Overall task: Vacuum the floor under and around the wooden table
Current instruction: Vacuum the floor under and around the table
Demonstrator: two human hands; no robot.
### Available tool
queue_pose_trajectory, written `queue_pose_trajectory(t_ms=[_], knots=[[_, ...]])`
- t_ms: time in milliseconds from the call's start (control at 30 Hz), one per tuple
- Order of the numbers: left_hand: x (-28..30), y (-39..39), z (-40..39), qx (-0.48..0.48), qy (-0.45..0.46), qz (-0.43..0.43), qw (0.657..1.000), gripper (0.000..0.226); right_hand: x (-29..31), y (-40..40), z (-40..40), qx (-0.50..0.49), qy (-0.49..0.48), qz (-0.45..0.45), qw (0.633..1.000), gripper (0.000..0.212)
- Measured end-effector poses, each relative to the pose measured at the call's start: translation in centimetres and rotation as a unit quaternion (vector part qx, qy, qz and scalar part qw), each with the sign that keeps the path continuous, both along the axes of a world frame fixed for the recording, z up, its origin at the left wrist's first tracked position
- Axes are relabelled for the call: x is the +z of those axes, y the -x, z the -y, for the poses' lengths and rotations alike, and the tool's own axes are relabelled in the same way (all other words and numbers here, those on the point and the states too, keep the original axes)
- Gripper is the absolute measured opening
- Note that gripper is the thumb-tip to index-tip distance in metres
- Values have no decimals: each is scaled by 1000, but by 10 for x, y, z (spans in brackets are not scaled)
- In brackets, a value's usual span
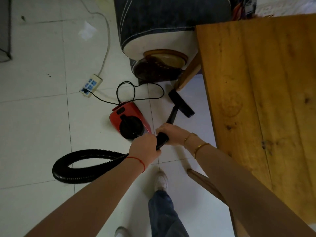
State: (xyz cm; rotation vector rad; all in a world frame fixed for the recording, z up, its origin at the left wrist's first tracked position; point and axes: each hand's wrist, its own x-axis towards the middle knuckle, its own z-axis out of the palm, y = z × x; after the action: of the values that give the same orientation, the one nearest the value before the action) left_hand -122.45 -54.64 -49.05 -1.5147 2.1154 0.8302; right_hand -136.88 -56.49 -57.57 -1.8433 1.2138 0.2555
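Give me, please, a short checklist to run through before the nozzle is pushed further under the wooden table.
1. Both hands on the wand: left hand and right hand grip it. Ok.
2. Nozzle on the floor beside the table leg. Ok.
3. Black cord plugged into the power strip. Ok.
4. Cord loops close to the nozzle's path. Not ok.
5. Hose free of kinks. Ok.
6. Vacuum body running. Cannot tell.

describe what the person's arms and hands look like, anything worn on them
Both forearms are bare, with no sleeves in view. The left hand has a thin red string bracelet at the wrist. The right hand has two slim gold bangles on the wrist, one nearer the hand and one further up the arm. No gloves, and no rings can be made out.
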Motion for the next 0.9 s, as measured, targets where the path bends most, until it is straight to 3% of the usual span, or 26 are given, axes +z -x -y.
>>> queue_pose_trajectory(t_ms=[200,300,367,900], knots=[[3,-6,-10,-22,7,0,1000,35,-1,-3,-17,-34,14,20,999,16],[7,-18,-15,-51,13,5,999,31,2,-15,-30,-67,31,48,996,24],[8,-31,-22,-68,12,11,998,31,4,-27,-42,-79,38,56,995,15],[39,-176,-92,-250,18,52,967,30,27,-187,-162,-258,68,122,956,6]])
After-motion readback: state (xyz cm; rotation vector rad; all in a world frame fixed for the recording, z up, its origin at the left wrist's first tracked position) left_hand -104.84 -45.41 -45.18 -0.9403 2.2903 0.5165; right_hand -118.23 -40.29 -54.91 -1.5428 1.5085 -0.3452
